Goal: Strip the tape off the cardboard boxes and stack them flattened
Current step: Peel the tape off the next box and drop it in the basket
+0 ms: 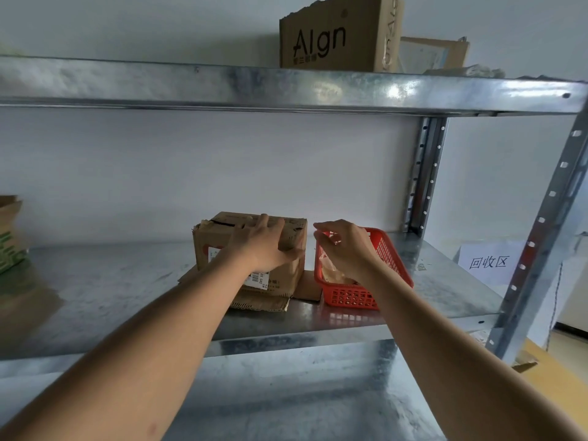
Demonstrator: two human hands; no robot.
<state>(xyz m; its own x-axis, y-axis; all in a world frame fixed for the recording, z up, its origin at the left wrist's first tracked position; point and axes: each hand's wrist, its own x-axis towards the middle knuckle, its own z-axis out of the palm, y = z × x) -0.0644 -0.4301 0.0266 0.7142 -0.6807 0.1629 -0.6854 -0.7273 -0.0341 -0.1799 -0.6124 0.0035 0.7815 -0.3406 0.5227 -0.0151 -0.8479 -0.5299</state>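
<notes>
A small brown cardboard box [216,246] stands upright on the metal shelf [111,291], on top of flattened cardboard pieces [261,302]. My left hand [264,246] lies over the box's top right corner, fingers spread across the top and thumb against the front face. My right hand [345,246] hovers over a red plastic basket [350,297] just right of the box, fingers curled and pinching a piece of clear tape [324,254] that hangs down into the basket. Crumpled tape [334,275] lies inside the basket.
A larger box printed "Algn" [337,36] stands on the upper shelf [286,87]. Another box [9,233] shows at the left edge. A shelf upright [541,237] rises at the right, with a white paper sign [488,262] behind it.
</notes>
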